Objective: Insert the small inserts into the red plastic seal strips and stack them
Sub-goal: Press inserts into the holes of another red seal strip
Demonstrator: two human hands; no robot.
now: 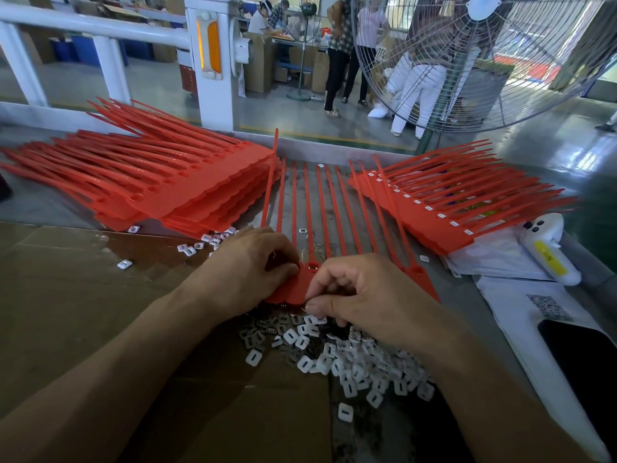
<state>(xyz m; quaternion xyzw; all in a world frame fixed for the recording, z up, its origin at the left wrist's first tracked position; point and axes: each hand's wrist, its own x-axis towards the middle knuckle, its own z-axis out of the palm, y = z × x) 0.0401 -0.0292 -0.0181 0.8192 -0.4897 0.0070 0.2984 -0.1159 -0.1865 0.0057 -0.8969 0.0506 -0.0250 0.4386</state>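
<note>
A red seal strip sheet (pixel 302 285) lies in front of me, its long tails (pixel 329 208) fanning away across the table. My left hand (pixel 248 265) grips the sheet's left end, fingers curled over the tag heads. At the sheet's near edge my right hand (pixel 364 295) has its fingers curled and pinched together; whatever it pinches is hidden. A heap of small white inserts (pixel 337 355) lies just below both hands. To the left sits a stack of strips with open holes (pixel 173 182). The stack on the right (pixel 440 202) shows white inserts in its heads.
Brown cardboard (pixel 83 295) covers the near left of the table. A few loose inserts (pixel 197 247) lie by the left stack. A white handheld device (pixel 547 252), papers and a dark phone (pixel 581 355) sit at the right. A big fan (pixel 467 61) and several people stand beyond.
</note>
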